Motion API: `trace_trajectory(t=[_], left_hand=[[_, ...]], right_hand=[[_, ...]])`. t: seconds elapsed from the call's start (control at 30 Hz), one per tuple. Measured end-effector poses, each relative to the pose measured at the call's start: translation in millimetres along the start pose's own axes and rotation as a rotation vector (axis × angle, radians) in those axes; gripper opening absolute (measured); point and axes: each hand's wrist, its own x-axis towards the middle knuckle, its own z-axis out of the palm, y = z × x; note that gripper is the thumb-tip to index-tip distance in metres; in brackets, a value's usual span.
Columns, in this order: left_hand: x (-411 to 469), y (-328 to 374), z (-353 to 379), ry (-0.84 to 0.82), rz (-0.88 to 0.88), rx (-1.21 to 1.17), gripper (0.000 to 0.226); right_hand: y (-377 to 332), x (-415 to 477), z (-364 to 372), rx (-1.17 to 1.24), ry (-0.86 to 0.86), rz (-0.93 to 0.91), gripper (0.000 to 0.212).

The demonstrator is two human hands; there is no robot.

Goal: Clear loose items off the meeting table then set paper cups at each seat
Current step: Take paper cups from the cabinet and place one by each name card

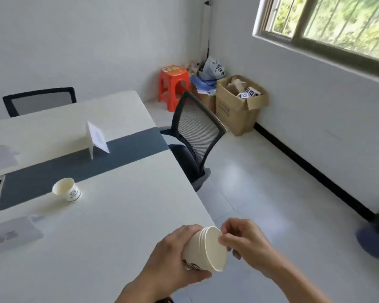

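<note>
My left hand [173,256] grips a stack of nested white paper cups [206,248] lying sideways, mouth to the right, above the table's right edge. My right hand [243,243] pinches the rim of the outermost cup with thumb and fingertips. One single paper cup [67,189] with a green logo stands upright on the white meeting table [118,211], beside its dark centre strip. A white folded sign stand [95,138] sits further back on the table.
A black mesh chair [195,136] is tucked in at the table's right side, another [39,100] at the far end. Papers [0,158] lie at the left. An orange stool [173,84] and cardboard boxes [239,106] fill the corner.
</note>
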Motion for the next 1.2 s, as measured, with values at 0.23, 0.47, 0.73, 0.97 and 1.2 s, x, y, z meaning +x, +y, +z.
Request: trace_trajectory(t=[0.23, 0.47, 0.73, 0.97, 1.2], left_hand=[[53, 71, 67, -0.141, 0.117, -0.014, 0.075], [135, 109, 117, -0.251, 0.188, 0.007, 0.069], [270, 144, 173, -0.334, 0.213, 0.010, 0.068], [386, 175, 183, -0.367, 0.257, 0.031, 0.067], [493, 196, 204, -0.385, 0.282, 0.035, 0.067]], right_hand=[[41, -57, -96, 0.176, 0.271, 0.012, 0.005], [72, -71, -183, 0.399, 0.437, -0.029, 0.006], [67, -17, -299, 0.376, 0.515, -0.005, 0.024], [38, 49, -393, 0.279, 0.674, 0.015, 0.013], [49, 119, -485, 0.339, 0.545, 0.062, 0.010]])
